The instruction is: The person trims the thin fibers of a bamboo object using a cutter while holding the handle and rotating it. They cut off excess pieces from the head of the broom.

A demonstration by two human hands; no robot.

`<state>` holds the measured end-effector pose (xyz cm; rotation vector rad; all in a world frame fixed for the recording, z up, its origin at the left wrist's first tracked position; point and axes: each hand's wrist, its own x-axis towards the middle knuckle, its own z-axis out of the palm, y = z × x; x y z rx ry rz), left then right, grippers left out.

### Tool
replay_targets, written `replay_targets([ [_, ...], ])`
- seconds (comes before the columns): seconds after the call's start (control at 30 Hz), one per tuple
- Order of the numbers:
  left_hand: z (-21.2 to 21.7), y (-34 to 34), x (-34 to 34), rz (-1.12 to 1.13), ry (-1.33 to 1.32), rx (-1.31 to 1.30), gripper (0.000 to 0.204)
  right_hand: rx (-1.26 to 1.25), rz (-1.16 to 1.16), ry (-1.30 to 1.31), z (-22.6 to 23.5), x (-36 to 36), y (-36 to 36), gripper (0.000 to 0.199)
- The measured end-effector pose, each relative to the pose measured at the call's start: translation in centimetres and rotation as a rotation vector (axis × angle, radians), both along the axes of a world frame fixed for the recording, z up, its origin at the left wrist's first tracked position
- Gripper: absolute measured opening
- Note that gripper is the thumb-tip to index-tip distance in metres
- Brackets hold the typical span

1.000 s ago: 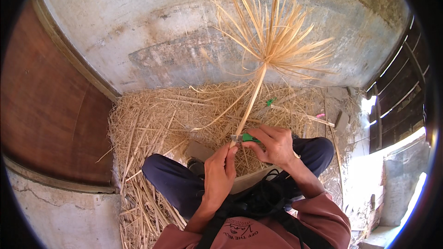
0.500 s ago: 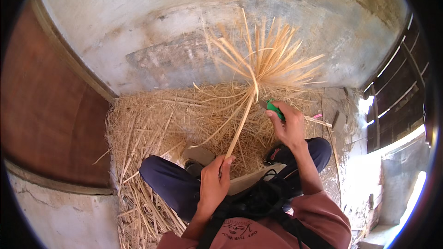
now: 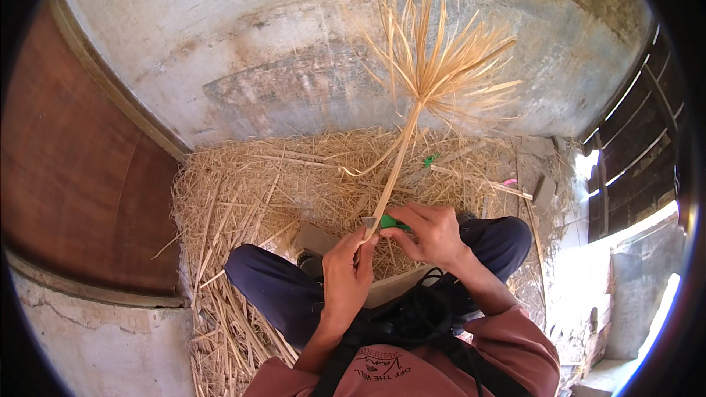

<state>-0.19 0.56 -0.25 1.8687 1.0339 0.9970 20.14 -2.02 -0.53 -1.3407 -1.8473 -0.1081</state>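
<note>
A long pale stalk (image 3: 401,153) rises away from me, its far end splayed into a fan of thin, dry strips (image 3: 441,66) in front of the wall. The near end is pinched between the thumb and fingers of my left hand (image 3: 346,276). In my right hand (image 3: 434,234) is a green-handled knife (image 3: 395,223). Its short blade lies against the stalk, just beyond my left fingertips. One loose strip curls off the stalk's left side. My right fingers cover much of the knife handle.
Straw-like shavings and strips (image 3: 250,184) cover the floor around my crossed legs. A worn wall (image 3: 294,51) stands ahead, with a brown wooden panel (image 3: 88,162) at the left and dark slats (image 3: 640,140) at the right. A small green scrap (image 3: 431,159) lies among the shavings.
My right hand has brought the knife toward me and left, from beside the upper stalk down to its near end. The splayed strips have shifted slightly up and right.
</note>
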Motion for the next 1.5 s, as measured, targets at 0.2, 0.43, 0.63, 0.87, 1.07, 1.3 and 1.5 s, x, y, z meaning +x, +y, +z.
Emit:
replay_targets([
  [0.2,0.3,-0.1,0.4,0.016,0.011,0.028,0.022,0.040,-0.058,-0.029,0.1,0.4,0.4,0.029],
  [0.43,0.7,-0.1,0.1,0.008,0.055,-0.001,0.022,0.020,-0.086,-0.070,0.1,0.6,0.4,0.029],
  [0.63,0.1,0.0,0.0,0.004,0.020,0.042,0.022,0.027,-0.092,-0.050,-0.6,1.0,0.9,0.028],
  [0.87,0.0,-0.4,-0.4,0.037,0.055,-0.045,0.023,0.090,-0.173,-0.012,-1.1,2.3,2.1,0.025],
  [1.07,-2.5,-1.9,-1.9,0.018,0.074,-0.107,0.024,-0.074,-0.340,0.030,0.2,7.2,4.1,0.024],
  [1.3,-2.8,-2.2,-2.4,0.008,0.102,-0.137,0.024,0.005,-0.350,0.042,-1.4,7.9,4.8,0.025],
  [1.5,-2.4,-1.2,-2.7,-0.042,0.087,-0.148,0.024,0.033,-0.353,0.143,-1.3,8.1,4.7,0.027],
])
